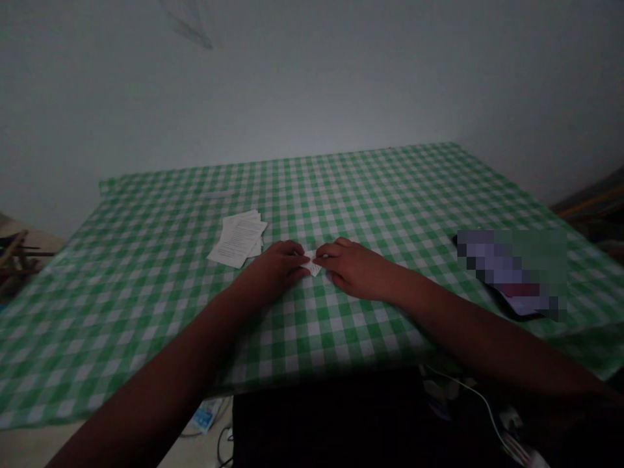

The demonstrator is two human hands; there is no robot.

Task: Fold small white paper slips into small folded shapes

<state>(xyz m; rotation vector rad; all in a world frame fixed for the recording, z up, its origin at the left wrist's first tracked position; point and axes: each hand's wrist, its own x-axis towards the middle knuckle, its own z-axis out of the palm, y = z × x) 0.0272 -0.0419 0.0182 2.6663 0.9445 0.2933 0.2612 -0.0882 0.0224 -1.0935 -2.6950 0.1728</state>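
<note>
Folded paper slip [312, 263] is located near the middle of the bench, between the person's two hands. Item is small and white, with faint print on its exposed face; the fingers hide much of it. Whether it bears on the cloth or sits slightly above it cannot be determined from this view.

The left hand [275, 268] lies palm down and approaches from the left. Its fingertips [298, 258] contact the left end of the slip. The right hand [355, 268] lies palm down and approaches from the right, with its fingertips [325, 250] on the right end. The hands are together, pinching the slip between them, with only the slip separating the two sets of fingers.

Bench [370, 188] is covered by a green-and-white gingham cloth [341, 344]. Loose printed sheets [237, 239] lie in a slightly fanned stack on the cloth, just beside the left hand and not touching it. A phone [522, 307] lies on the right side of the cloth, well apart from the right hand, and is largely obscured by a pixelated patch.

Below the front edge of the bench, a white cable [480, 398] runs at lower right. Wooden sticks [14, 255] are visible beyond the left edge. A white wall [312, 84] stands behind the bench.
</note>
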